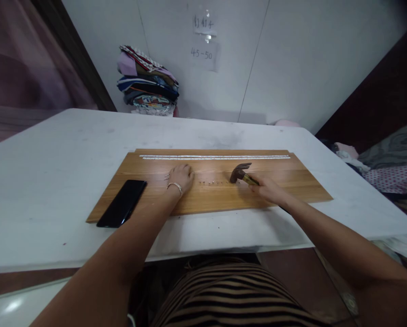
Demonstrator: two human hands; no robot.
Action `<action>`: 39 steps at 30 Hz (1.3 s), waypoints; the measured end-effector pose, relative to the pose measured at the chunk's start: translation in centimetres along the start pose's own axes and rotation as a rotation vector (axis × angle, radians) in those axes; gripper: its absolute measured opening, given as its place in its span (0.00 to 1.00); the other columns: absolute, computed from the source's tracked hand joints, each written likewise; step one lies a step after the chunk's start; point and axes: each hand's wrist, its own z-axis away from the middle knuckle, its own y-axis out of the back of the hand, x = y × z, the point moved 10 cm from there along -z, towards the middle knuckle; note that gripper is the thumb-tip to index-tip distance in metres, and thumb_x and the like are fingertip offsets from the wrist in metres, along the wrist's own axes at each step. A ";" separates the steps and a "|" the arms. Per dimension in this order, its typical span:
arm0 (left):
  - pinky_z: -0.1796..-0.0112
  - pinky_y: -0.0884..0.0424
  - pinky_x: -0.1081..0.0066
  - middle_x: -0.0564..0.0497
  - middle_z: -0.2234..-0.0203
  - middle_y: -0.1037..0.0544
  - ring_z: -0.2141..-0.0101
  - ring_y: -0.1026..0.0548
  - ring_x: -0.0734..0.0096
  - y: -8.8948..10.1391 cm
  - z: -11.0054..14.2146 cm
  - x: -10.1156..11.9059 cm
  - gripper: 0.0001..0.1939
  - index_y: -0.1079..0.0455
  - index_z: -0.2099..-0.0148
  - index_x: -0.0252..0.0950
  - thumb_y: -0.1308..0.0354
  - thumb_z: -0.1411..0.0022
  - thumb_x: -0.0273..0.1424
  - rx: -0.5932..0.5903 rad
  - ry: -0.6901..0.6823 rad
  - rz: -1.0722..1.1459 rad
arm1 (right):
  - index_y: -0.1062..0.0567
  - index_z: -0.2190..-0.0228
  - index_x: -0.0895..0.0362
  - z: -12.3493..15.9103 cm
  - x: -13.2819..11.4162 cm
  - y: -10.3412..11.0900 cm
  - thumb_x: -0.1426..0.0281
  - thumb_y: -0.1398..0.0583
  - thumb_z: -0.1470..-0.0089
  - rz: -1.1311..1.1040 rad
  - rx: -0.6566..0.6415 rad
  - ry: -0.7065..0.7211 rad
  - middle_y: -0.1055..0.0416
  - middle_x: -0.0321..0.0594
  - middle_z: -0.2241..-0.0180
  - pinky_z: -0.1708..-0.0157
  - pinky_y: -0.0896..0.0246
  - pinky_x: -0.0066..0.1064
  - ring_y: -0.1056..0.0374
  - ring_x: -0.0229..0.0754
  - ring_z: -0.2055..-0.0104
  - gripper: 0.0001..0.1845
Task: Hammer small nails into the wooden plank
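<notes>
My right hand (267, 188) is wrapped around the handle of a claw hammer (239, 173). The dark hammer head is low over the wooden board (278, 181), at the right end of a row of small nails (213, 182). Whether the head touches a nail is too small to tell. Palm down on the board's left half lies my left hand (183, 176), a bracelet on its wrist and its fingers loosely bent against the wood. A few loose nails (167, 176) lie just left of its fingers. What is under the palm is hidden.
A black phone (121, 203) overlaps the board's left front corner. Two white ruled strips (217, 157) run along the board's back. The board lies on a white table (63, 181). Folded clothes (149, 84) are stacked behind, against the wall, where handwritten paper notes (203, 54) hang.
</notes>
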 end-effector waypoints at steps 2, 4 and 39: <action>0.41 0.36 0.57 0.43 0.48 0.22 0.43 0.29 0.55 -0.1 0.0 -0.1 0.15 0.25 0.51 0.40 0.52 0.31 0.34 -0.007 0.004 -0.001 | 0.22 0.54 0.54 0.1 -0.1 0.0 0.71 0.42 0.49 -0.001 -0.002 0.000 0.20 0.42 0.58 0.54 0.34 0.40 0.27 0.51 0.56 0.19; 0.41 0.36 0.56 0.43 0.48 0.22 0.43 0.29 0.54 -0.1 0.0 -0.1 0.16 0.25 0.50 0.40 0.52 0.31 0.34 -0.013 0.005 -0.002 | 0.21 0.54 0.54 0.1 -0.1 0.0 0.70 0.42 0.49 0.001 -0.011 -0.016 0.20 0.43 0.58 0.55 0.34 0.40 0.27 0.51 0.57 0.19; 0.43 0.35 0.57 0.43 0.48 0.22 0.43 0.28 0.55 0.2 0.1 0.1 0.15 0.25 0.52 0.40 0.53 0.31 0.34 -0.019 0.009 -0.022 | 0.23 0.48 0.53 -0.1 0.8 0.2 0.74 0.42 0.51 0.025 -0.019 -0.020 0.20 0.42 0.55 0.53 0.34 0.39 0.27 0.51 0.55 0.27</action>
